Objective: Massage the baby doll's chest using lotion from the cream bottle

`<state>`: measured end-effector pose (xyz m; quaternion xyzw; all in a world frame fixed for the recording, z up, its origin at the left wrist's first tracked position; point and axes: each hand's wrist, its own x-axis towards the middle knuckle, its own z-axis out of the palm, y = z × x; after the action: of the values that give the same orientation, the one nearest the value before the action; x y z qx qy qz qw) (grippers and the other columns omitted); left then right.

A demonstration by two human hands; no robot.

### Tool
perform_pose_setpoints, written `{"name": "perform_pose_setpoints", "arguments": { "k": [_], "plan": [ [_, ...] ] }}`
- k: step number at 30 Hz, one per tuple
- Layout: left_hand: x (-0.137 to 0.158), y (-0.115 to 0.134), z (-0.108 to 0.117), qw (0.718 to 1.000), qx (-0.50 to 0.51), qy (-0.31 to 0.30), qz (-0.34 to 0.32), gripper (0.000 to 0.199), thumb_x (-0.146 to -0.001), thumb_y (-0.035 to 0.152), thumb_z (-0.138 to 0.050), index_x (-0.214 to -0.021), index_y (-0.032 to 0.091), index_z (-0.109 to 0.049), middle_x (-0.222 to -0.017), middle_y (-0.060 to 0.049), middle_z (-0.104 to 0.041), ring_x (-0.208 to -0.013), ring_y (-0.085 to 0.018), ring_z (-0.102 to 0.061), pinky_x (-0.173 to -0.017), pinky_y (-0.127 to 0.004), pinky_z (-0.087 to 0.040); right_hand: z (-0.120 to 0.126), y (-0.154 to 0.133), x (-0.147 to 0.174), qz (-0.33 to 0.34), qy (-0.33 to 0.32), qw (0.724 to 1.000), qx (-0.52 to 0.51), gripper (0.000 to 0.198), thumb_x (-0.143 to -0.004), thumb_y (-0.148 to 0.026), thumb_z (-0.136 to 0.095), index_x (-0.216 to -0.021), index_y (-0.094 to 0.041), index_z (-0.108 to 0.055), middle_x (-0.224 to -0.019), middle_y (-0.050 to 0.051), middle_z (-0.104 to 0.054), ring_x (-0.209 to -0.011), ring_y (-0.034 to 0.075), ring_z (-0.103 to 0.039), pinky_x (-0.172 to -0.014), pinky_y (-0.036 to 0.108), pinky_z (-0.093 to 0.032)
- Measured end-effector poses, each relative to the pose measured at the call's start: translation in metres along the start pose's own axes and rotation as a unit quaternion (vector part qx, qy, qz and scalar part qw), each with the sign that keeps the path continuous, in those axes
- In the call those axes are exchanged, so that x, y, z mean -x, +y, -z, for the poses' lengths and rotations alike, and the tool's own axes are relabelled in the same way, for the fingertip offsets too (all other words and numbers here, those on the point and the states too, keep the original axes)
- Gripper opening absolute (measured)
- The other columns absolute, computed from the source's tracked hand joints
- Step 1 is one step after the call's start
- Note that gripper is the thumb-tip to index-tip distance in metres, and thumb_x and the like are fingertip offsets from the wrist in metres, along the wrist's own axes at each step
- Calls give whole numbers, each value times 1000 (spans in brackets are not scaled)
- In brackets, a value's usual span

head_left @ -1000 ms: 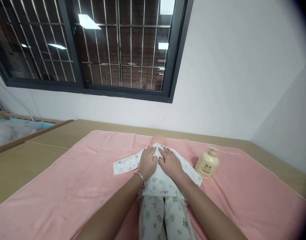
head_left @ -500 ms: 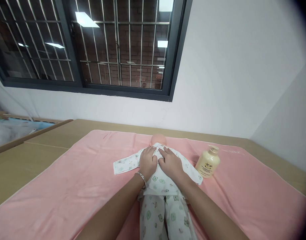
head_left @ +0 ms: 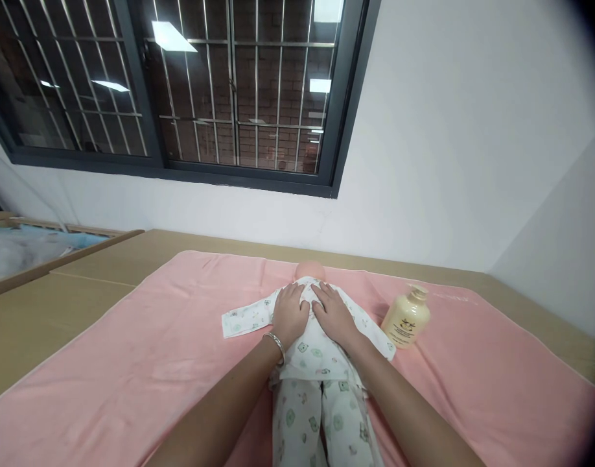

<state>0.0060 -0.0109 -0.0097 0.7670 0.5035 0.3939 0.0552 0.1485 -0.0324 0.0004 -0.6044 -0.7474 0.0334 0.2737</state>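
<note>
A baby doll (head_left: pixel 310 269) in a white patterned top and trousers lies stretched out on a pink towel (head_left: pixel 181 363), its head toward the wall. My left hand (head_left: pixel 291 314) rests flat on the doll's upper body, fingers extended toward its shoulder, with a silver bracelet (head_left: pixel 277 346) at the wrist. Beside it, my right hand (head_left: pixel 334 314) lies on the other half of the upper body, fingers stretched out as well. The two thumbs come close together over the middle. Both sleeves of the top (head_left: pixel 249 319) spread out sideways.
A pale yellow pump bottle (head_left: pixel 407 318) stands on the towel by the doll's right-hand sleeve. The wooden surface (head_left: pixel 98 279) shows around the towel. A wooden-edged bin with plastic-wrapped items (head_left: pixel 39 250) is at the far left. A barred window (head_left: pixel 239 97) is in the wall behind.
The view has shifted very slightly. Both hands stay on the doll's upper body with hardly any visible movement.
</note>
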Motion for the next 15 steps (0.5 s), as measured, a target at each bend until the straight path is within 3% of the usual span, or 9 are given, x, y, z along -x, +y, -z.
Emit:
{"name": "perform_pose_setpoints", "arguments": {
  "k": [15],
  "plan": [
    [-1, -1, 0, 1000, 17, 8, 6, 43, -81, 18, -42, -122, 15, -58, -128, -10, -60, -122, -25, -50, -110, -43, -34, -1, -2, 1, 16, 24, 999, 16, 48, -93, -27, -37, -139, -19, -46, -148, 9, -40, -138, 22, -32, -114, 40, -20]
  ]
}}
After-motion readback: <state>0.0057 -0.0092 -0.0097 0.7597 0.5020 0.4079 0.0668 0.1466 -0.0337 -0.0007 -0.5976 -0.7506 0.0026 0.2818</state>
